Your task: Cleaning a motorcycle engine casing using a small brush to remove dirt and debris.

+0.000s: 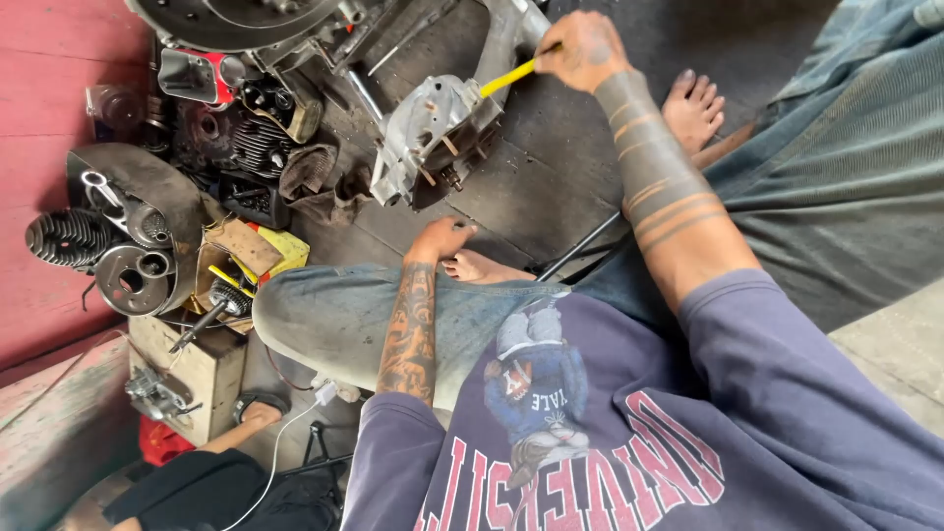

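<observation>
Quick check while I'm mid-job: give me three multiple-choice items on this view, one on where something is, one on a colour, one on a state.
1. Where does the left hand rest?
A. on the person's own foot
B. on the wooden box
C. on the wheel

2. What colour is the handle of the tool in the right hand?
A. red
B. yellow
C. blue

3. How is the right hand?
A. open flat
B. closed on the tool
C. empty

Answers: 1 A, the fingers lie by the foot; 2 B, the handle is bright yellow; 3 B, the fingers wrap the handle, its tip at the engine case.
</observation>
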